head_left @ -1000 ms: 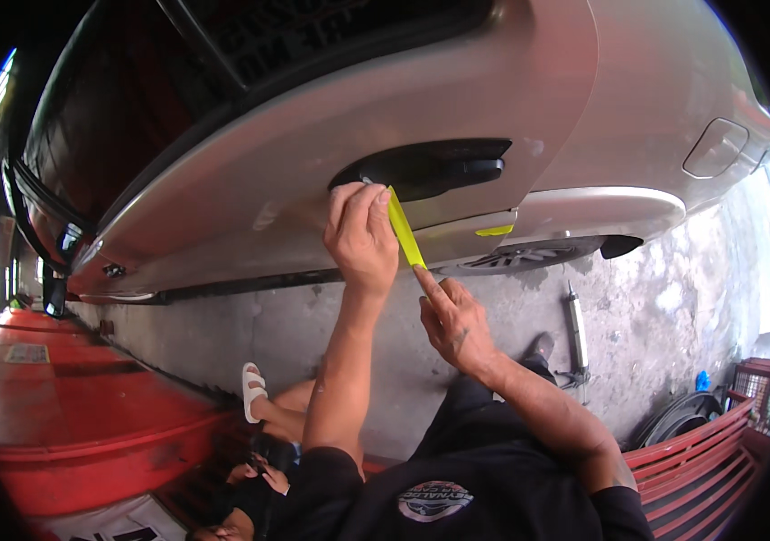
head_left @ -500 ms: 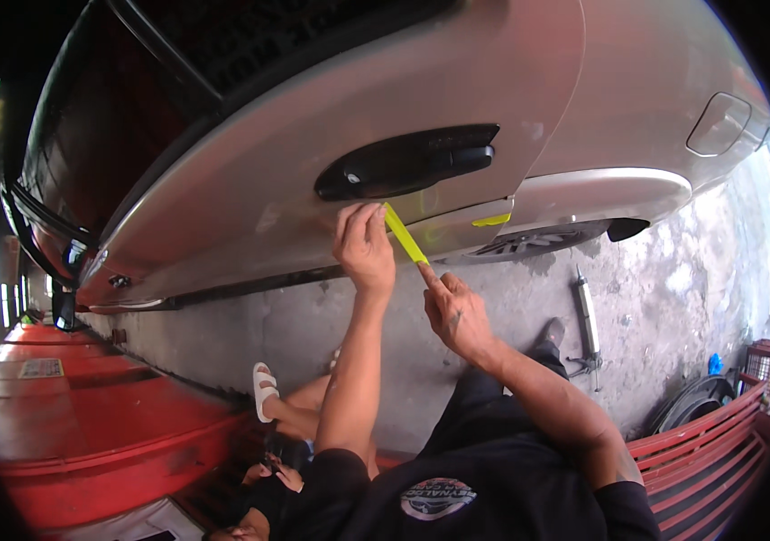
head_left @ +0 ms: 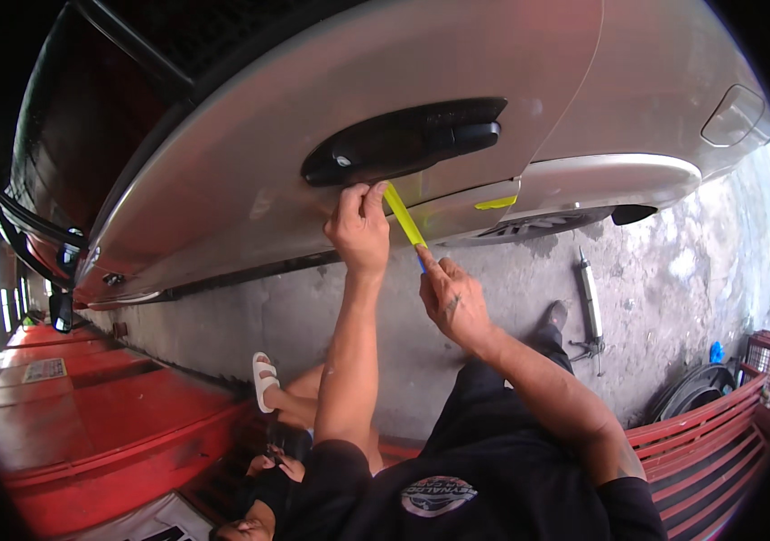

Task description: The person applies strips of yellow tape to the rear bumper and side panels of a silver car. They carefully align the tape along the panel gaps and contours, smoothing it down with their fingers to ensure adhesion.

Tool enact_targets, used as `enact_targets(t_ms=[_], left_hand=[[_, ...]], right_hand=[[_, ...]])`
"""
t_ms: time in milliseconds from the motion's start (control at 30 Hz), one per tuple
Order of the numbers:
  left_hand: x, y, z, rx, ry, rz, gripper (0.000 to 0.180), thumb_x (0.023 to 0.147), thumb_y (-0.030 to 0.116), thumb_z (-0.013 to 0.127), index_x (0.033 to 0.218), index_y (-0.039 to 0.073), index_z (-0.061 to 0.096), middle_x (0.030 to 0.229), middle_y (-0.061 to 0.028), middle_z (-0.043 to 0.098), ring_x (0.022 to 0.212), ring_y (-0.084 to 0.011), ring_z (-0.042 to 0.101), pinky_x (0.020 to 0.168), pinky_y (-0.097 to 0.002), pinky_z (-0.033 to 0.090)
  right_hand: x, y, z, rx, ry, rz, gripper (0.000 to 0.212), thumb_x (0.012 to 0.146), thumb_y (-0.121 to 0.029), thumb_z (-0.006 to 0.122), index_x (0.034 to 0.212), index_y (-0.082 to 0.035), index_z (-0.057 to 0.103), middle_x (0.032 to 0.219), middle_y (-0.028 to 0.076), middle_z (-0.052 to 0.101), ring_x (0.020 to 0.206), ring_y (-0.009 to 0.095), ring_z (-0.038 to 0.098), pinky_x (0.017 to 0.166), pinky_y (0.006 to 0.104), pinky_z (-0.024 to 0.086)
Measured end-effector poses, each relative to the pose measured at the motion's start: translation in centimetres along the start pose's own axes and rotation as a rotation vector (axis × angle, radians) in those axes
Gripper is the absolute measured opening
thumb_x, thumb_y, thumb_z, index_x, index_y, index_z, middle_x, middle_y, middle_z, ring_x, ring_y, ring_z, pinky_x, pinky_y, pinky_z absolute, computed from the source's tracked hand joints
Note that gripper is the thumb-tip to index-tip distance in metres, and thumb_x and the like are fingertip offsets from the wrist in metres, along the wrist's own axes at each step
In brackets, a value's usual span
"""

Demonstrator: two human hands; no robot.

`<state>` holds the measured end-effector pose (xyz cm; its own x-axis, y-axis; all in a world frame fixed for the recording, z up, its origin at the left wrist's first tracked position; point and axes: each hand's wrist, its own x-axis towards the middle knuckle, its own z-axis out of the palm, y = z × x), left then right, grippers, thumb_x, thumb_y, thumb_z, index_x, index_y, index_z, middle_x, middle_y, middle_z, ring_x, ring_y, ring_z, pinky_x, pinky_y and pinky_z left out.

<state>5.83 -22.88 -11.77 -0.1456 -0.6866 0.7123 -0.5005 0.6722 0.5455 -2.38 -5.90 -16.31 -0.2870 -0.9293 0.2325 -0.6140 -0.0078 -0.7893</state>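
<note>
A bright yellow strip of tape stretches between my two hands, just below the black door handle of a silver car door. My left hand is closed, its thumb and fingers pinching the strip's upper end close under the handle. Lower and to the right, my right hand has its fingertips closed on the strip's other end. A small blue bit shows beside those fingertips, too little of it to name. Another yellow piece sticks to the lower door near its rear edge.
A rear wheel lies below the arch. On the concrete floor are a caulking-gun-like tool and, farther right, a black round part. Red slatted bench at right; a seated person in white sandals at left.
The view has shifted slightly, so the handle and both hands appear a little higher. Both hands keep their hold on the yellow strip, and a blue bit now shows by my right fingertips.
</note>
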Motion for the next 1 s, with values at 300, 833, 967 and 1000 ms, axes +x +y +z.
enact_targets(t_ms=[300,833,967,1000], left_hand=[[0.2,-1.9,-0.1,0.052,-0.039,0.162,0.019,0.091,0.007,0.088,0.091,0.002,0.07,0.075,-0.0111,0.073,0.06,-0.0234,0.07,0.057,-0.0356,0.055],[-2.4,-3.4,0.4,0.064,-0.207,0.191,0.018,0.092,0.009,0.085,0.091,0.006,0.068,0.074,-0.0097,0.073,0.06,-0.0289,0.073,0.053,-0.0394,0.055],[-3.2,-3.0,0.0,-0.008,-0.226,0.051,0.015,0.093,0.007,0.083,0.096,0.004,0.068,0.083,-0.012,0.075,0.071,-0.0297,0.073,0.063,-0.0401,0.056],[-3.4,-2.6,-0.3,-0.022,-0.204,0.041,0.015,0.093,0.006,0.082,0.097,0.003,0.068,0.085,-0.0126,0.075,0.074,-0.0299,0.072,0.066,-0.0405,0.056]], right_hand=[[0.8,-0.4,-0.2,0.027,0.013,0.032,0.057,0.092,-0.001,0.069,0.149,-0.005,0.059,0.085,0.017,0.063,0.071,0.04,0.066,0.065,0.0516,0.054],[1.4,-2.1,-1.2,0.069,-0.001,0.037,0.056,0.092,0.0,0.069,0.147,-0.001,0.059,0.088,0.02,0.065,0.074,0.042,0.067,0.068,0.0509,0.053],[1.7,-2.3,-1.1,0.036,0.023,0.03,0.051,0.091,-0.006,0.069,0.142,0.0,0.063,0.087,0.02,0.067,0.073,0.041,0.068,0.066,0.0505,0.056],[1.8,-2.3,-1.1,0.036,0.022,0.028,0.051,0.092,-0.006,0.069,0.142,0.0,0.063,0.087,0.02,0.067,0.073,0.041,0.068,0.067,0.0505,0.056]])
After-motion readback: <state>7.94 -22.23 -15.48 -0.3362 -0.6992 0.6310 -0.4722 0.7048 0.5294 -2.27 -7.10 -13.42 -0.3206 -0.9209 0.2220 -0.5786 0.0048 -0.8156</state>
